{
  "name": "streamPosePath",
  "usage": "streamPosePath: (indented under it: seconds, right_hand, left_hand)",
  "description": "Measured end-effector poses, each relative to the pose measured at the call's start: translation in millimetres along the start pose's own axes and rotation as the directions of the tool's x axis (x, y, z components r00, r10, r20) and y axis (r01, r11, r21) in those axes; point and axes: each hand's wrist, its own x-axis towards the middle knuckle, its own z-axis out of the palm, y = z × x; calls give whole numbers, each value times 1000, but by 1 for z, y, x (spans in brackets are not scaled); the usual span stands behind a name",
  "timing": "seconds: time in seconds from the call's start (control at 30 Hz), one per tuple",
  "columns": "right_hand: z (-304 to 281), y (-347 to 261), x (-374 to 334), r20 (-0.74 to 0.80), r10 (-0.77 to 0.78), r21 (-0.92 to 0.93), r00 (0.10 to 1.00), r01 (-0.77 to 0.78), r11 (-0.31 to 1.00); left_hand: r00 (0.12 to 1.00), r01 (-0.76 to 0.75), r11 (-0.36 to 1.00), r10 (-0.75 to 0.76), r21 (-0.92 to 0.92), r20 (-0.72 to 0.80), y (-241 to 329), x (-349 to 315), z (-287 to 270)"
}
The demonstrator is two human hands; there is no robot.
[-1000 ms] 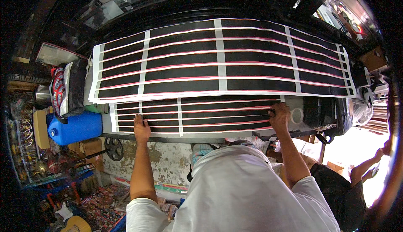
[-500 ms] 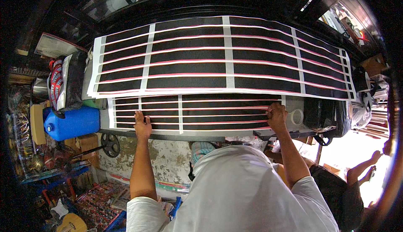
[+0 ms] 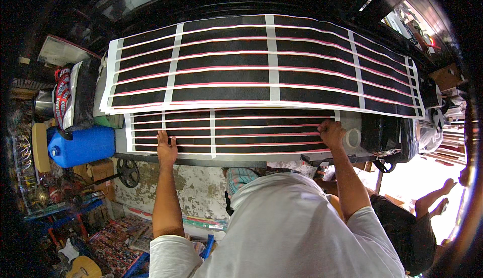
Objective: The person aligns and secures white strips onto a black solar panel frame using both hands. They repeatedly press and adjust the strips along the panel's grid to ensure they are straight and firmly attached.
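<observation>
A smaller printed sheet (image 3: 241, 132), black bands split by white and red lines, lies along the near side of the table. My left hand (image 3: 167, 147) rests on its left part with the fingers apart. At the sheet's right end my right hand (image 3: 331, 134) is closed, fingertips curled down against it; whatever they hold is hidden beneath them. Behind it spreads a larger printed sheet (image 3: 221, 71) of the same striped pattern, overlapping the smaller one's far edge. Just right of my right hand sits a pale roll of tape (image 3: 352, 138).
A blue jerrycan (image 3: 83, 147) stands left of the table, with a red printed strap (image 3: 62, 96) behind it. Black plastic-wrapped bundles (image 3: 390, 134) lie at the table's right end. Another person (image 3: 410, 227) is at the lower right. A guitar (image 3: 84, 268) shows at lower left.
The view has shifted slightly, so the scene sits a little further left and up. Both hands keep nearly the same places on the smaller sheet.
</observation>
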Motion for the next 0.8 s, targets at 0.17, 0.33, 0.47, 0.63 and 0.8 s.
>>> streamPosePath:
  seconds: [0.17, 0.33, 0.47, 0.63, 0.8]
  right_hand:
    - [15, 35, 4, 15, 32, -150, 999, -30, 988]
    - [-36, -41, 1, 168, 21, -261, 986, 24, 965]
    - [-48, -52, -10, 77, -15, -393, 997, 45, 918]
    - [-66, -91, -19, -90, -200, -147, 976, 185, 972]
    - [-41, -197, -31, 129, -611, 122, 781, 599, 792]
  left_hand:
    - [982, -167, 984, 171, 58, -76, -20, 28, 26]
    - [992, -79, 996, 83, 43, -95, -43, 5, 20]
    - [994, -49, 999, 49, 1, -94, -11, 2, 11]
    - [907, -240, 965, 262, 107, -329, 55, -38, -2]
    - [855, -470, 883, 456, 4, -245, 108, -87, 22]
